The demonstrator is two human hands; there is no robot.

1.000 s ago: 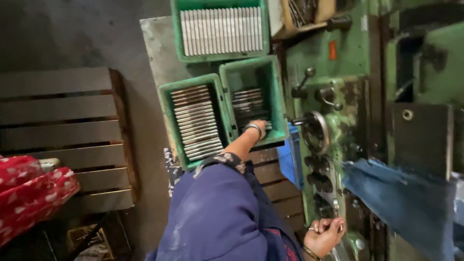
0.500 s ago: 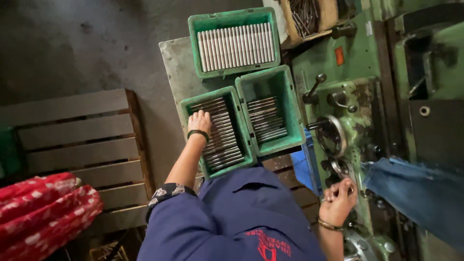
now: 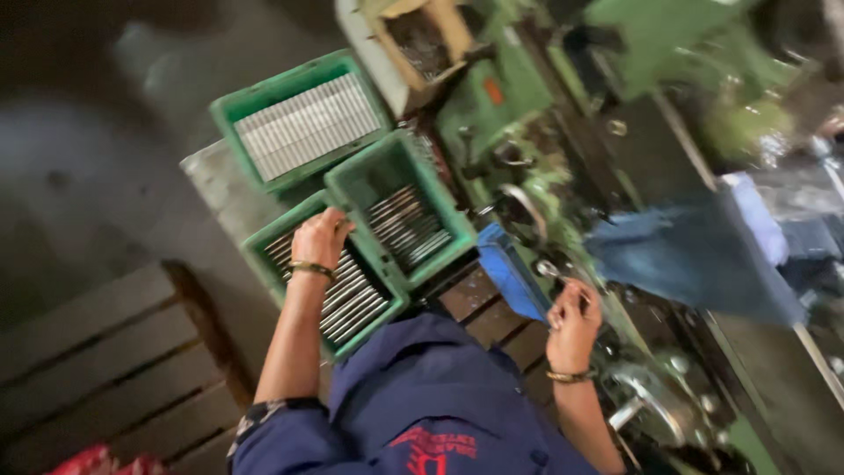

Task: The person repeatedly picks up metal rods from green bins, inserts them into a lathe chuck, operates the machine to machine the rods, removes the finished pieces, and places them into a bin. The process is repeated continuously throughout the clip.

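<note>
Left hand rested on the metal rods lying side by side in the nearest green crate on the counter; fingers curled down over the rods, grip not discernible. Right hand was at the green machine, fingers closed around a small part too blurred to identify. Rods judged stiff, heavy, smooth, likely slippery; best pinched near mid-length. Two more crates sat behind.
</note>
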